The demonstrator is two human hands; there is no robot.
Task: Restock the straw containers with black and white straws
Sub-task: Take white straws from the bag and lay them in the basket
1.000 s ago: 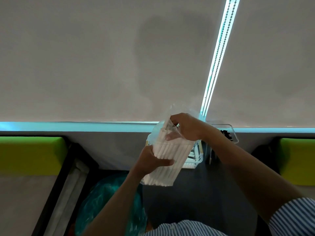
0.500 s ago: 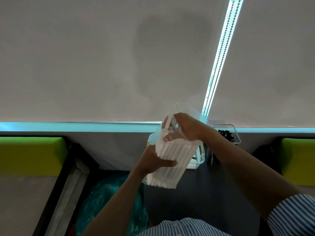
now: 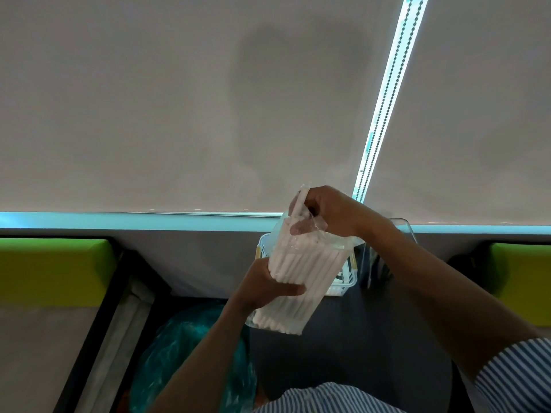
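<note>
A clear plastic pack of white straws point(image 3: 301, 278) is held tilted above the dark counter. My left hand point(image 3: 265, 287) grips the pack around its lower middle. My right hand point(image 3: 325, 211) is at the pack's open top and pinches a few white straws point(image 3: 299, 204) that stick up out of the wrapper. Behind the pack stands a white slotted straw container point(image 3: 347, 283), mostly hidden. To its right a clear container point(image 3: 404, 226) stands, largely covered by my right arm.
A grey roller blind point(image 3: 179, 114) with a beaded cord point(image 3: 384, 108) fills the background. Green cushions sit at the left point(image 3: 53, 269) and right point(image 3: 524, 275). A teal plastic bag point(image 3: 190, 353) lies below my left arm.
My right hand has pulled a few white straws upward out of the pack's top. The pack has risen slightly with both hands.
</note>
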